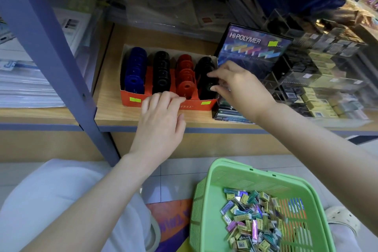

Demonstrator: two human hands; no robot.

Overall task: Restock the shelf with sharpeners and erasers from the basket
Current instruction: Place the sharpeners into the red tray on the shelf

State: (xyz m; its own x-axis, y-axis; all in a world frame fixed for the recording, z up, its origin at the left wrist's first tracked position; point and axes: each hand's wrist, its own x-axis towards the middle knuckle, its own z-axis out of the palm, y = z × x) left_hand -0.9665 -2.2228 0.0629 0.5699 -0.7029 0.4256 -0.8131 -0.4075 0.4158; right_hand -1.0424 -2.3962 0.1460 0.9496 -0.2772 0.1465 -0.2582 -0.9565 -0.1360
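Shelf restocking, sharpener stage. The wooden shelf (110, 112), carried on a blue-grey metal upright (51, 47), runs across the view above a pale tiled floor (178, 178); packaged stationery crowds the level behind and above, and clear compartments of small boxed goods (319, 80) fill the right side. On the floor near the person's knees stands the green basket (212, 190), its bottom strewn with small wrapped erasers (251, 223); no sharpeners are visible in it. On the shelf sits the orange display tray (167, 104), holding four rows of round sharpeners (161, 71): blue, black, red, black. Just right of the tray stands a dark Hi-Polymer eraser box (253, 47). The right hand (243, 88) pinches a black sharpener (206, 80) at the front of the rightmost row between thumb and fingertips, seemingly seating it. The left hand (161, 116) rests half open with its fingertips on the tray's front lip, gripping nothing, apparently steadying the tray. Judged from this layout, the sharpener rows look nearly full; the next move likely calls for releasing the piece, reaching down to the basket, and sorting erasers by wrapper into the matching box or compartments.
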